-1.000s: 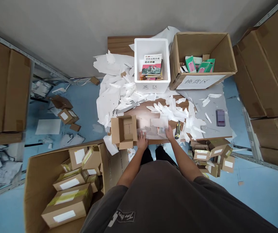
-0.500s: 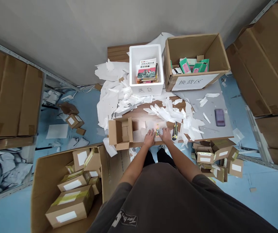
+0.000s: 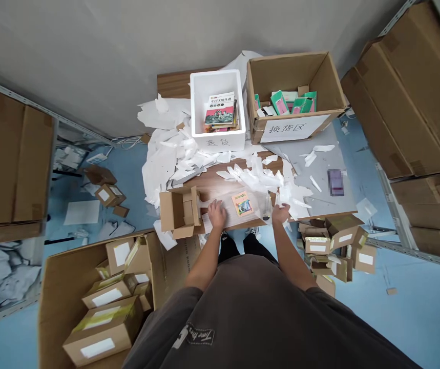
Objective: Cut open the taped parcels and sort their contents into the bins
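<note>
A small colourful booklet (image 3: 243,203) lies on a sheet of clear wrap (image 3: 227,211) at the near edge of the wooden table (image 3: 212,183). My left hand (image 3: 216,213) lies flat on the wrap's left end, fingers spread. It is just right of a small open cardboard box (image 3: 177,210). My right hand (image 3: 281,211) is at the wrap's right end among white paper scraps (image 3: 266,178). Its fingers are curled, and what they hold is hidden.
A white foam bin (image 3: 198,110) with books and a labelled carton (image 3: 321,72) stand at the table's back. A dark phone (image 3: 335,182) lies on a grey sheet. A big carton of taped parcels (image 3: 50,266) is on the floor at left, with small parcels (image 3: 338,246) at right and stacked cartons on both sides.
My hands were together over the wrap half a second ago and have moved apart, uncovering the colourful booklet. The view has shifted slightly.
</note>
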`<state>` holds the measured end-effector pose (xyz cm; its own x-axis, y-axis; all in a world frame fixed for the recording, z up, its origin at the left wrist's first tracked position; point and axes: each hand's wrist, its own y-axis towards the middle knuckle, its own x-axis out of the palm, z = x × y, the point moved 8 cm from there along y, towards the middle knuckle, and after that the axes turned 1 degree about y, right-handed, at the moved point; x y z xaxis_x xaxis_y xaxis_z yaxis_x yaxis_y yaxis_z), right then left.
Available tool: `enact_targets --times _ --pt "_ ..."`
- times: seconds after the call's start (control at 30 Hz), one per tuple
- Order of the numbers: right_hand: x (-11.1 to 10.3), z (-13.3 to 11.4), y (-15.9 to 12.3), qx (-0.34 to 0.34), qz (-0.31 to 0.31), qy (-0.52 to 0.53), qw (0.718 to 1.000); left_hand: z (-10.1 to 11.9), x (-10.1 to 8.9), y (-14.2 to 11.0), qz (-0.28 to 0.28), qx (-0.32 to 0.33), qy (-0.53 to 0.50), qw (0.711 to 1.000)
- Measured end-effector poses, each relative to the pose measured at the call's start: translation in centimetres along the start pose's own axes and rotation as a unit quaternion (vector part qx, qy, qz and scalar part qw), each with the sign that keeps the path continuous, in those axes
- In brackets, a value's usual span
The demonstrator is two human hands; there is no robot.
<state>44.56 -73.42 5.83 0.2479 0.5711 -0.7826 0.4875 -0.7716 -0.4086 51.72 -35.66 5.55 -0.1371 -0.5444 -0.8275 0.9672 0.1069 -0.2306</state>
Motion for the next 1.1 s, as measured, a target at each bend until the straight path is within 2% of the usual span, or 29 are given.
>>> enact_targets --times 0.07,0.13,0.2,0.27,0.33,0.4,0.5,0.63,0.73,0.8,0.9,1.0,1.1 --pt "1.4 -2.2 -1.1 -0.073 -0.045 0.017 0.996 0.5 1.5 -0.8 -0.036 -0.035 -0.08 0.996" --pt "4.0 -4.6 -2.6 -0.156 -0.115 0.01 0.981 1.0 4.3 -1.2 -0.104 -0.098 -0.165 0.976" --pt "7.1 -6.0 -3.9 -0.208 -0.182 -0.03 0.961 1.6 7.0 -1.3 -0.149 -0.143 -0.208 0.956" --pt "9.7 -6.1 -4.4 -0.226 -0.219 -0.084 0.946 1.9 9.0 -1.0 -0.163 -0.166 -0.224 0.947" --pt "11.2 -5.6 -4.2 -0.222 -0.222 -0.127 0.941 1.9 10.5 -0.9 -0.173 -0.182 -0.247 0.936" --pt "11.9 -5.1 -3.7 -0.22 -0.221 -0.151 0.938 2.0 11.4 -0.9 -0.182 -0.187 -0.274 0.926" --pt "11.7 -5.1 -3.4 -0.215 -0.237 -0.137 0.938 3.1 11.4 -1.1 -0.193 -0.173 -0.312 0.914" --pt "9.9 -6.3 -4.2 -0.189 -0.312 -0.012 0.931 5.6 9.1 -1.1 -0.207 -0.132 -0.365 0.898" --pt "7.3 -7.6 -5.1 -0.114 -0.371 0.121 0.914 7.0 5.6 -0.5 -0.219 -0.094 -0.398 0.886" --pt "5.0 -9.5 -5.8 -0.1 -0.392 0.21 0.89 7.8 2.6 0.1 -0.239 -0.056 -0.435 0.866" --pt "1.2 -13.7 -7.7 -0.137 -0.431 0.314 0.835 9.0 -2.4 1.3 -0.266 0.003 -0.489 0.831" --pt "-1.9 -17.6 -10.1 -0.178 -0.464 0.368 0.786 10.1 -6.9 2.5 -0.257 0.043 -0.504 0.824" --pt "-3.7 -20.3 -12.1 -0.203 -0.476 0.398 0.758 11.2 -10.0 2.9 -0.238 0.071 -0.505 0.827"
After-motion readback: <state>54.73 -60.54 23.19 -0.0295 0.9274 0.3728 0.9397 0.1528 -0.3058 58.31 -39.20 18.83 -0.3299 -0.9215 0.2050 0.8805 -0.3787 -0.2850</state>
